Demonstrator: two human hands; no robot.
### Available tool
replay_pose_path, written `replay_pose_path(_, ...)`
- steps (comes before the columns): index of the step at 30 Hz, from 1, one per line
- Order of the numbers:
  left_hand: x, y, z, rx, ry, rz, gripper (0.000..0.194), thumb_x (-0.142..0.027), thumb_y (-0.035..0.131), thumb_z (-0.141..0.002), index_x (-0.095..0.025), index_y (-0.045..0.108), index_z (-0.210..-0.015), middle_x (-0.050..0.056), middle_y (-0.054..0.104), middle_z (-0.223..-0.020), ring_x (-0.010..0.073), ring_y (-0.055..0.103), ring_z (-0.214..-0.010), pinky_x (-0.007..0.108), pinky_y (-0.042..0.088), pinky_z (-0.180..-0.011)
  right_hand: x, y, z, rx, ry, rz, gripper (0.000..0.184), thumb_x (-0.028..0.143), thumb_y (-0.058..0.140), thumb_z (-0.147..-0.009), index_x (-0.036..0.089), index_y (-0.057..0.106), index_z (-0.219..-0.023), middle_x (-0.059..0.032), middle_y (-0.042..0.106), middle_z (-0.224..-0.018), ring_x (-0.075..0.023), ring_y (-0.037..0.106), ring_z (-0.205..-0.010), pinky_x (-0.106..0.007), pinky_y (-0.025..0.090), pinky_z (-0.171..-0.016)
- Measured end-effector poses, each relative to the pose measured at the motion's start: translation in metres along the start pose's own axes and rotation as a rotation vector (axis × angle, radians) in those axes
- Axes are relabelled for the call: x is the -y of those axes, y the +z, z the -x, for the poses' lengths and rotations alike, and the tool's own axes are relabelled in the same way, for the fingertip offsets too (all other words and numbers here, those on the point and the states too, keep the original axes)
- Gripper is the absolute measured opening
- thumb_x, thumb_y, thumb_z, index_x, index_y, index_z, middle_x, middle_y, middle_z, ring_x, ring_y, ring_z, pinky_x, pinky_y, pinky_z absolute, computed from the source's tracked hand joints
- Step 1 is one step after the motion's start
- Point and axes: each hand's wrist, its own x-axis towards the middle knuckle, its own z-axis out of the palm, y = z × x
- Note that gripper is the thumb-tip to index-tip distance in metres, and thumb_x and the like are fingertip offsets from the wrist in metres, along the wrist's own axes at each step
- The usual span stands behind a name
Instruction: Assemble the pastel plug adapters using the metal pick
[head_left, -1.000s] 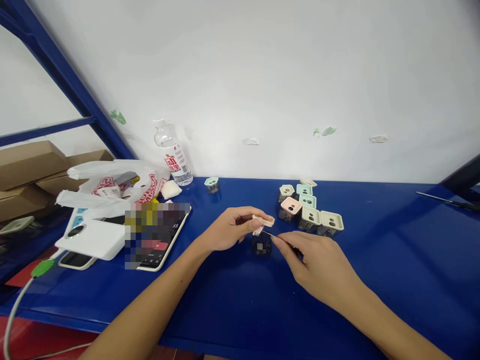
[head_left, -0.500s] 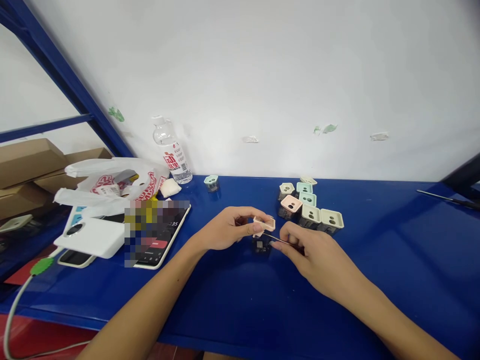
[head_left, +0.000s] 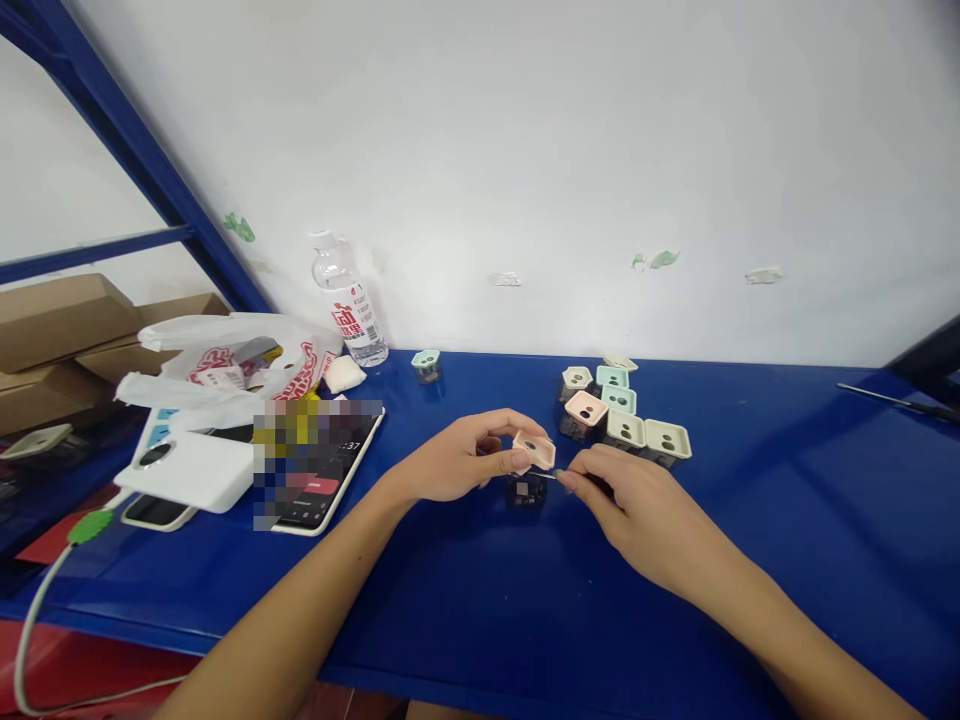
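My left hand (head_left: 469,455) pinches a pale pink pencil sharpener top (head_left: 537,452), tilted so that its face with a dark hole shows. Below it, a dark see-through sharpener box (head_left: 527,490) stands on the table, partly hidden by the top. Closed around a thin screwdriver (head_left: 545,475), my right hand (head_left: 626,495) keeps the metal shaft close under the pink top's lower edge. The screwdriver's handle is hidden by the fingers, and I cannot tell whether its tip touches the top.
Several two-hole sharpeners (head_left: 625,430) stand grouped behind my right hand; a mint one (head_left: 427,366) is apart. A water bottle (head_left: 351,310), plastic bag (head_left: 225,370), phone (head_left: 330,480) and white device (head_left: 199,470) are left. Another thin tool (head_left: 889,400) lies right on the blue table (head_left: 600,630).
The pink top has turned, so more of its holed face shows. My right hand has shifted slightly right, and its fingers now cover the screwdriver's handle. The view has moved slightly.
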Motion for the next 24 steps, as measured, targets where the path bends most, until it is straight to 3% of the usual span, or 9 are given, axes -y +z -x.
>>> replay_pose_path(10,0.0,-0.0006,-0.0004,0.002,-0.006,0.002,0.04,-0.045,0.055,-0.087,-0.02,0.055,-0.118,0.004,0.06,-0.095,0.0076,0.045,-0.063,0.018,0.036,-0.049,-0.0019,-0.0038,0.0009,-0.055,-0.007,-0.044,0.026,0.033,0.042,-0.097,0.022,0.055,-0.078,0.0006,0.057,-0.074,-0.0143,0.055,-0.064,-0.027,0.037,-0.057)
replay_pose_path(18,-0.0023,0.0,0.0006,-0.036,-0.004,-0.035,0.042,-0.05,0.049,-0.088,-0.02,0.057,-0.117,0.004,0.059,-0.091,0.0074,0.044,-0.06,0.02,0.037,-0.051,-0.002,-0.0034,0.0021,-0.014,-0.061,0.061,0.026,0.031,0.044,-0.096,0.022,0.062,-0.08,-0.0011,0.06,-0.075,-0.0152,0.058,-0.062,-0.027,0.041,-0.058)
replay_pose_path(24,-0.0027,0.0003,0.0007,-0.023,0.003,-0.042,0.041,-0.049,0.048,-0.089,-0.02,0.057,-0.117,0.002,0.057,-0.086,0.0079,0.044,-0.06,0.021,0.037,-0.052,-0.0031,-0.0036,0.0026,-0.085,-0.134,0.055,0.029,0.032,0.043,-0.096,0.022,0.065,-0.081,-0.0026,0.063,-0.072,-0.0155,0.059,-0.062,-0.025,0.042,-0.056)
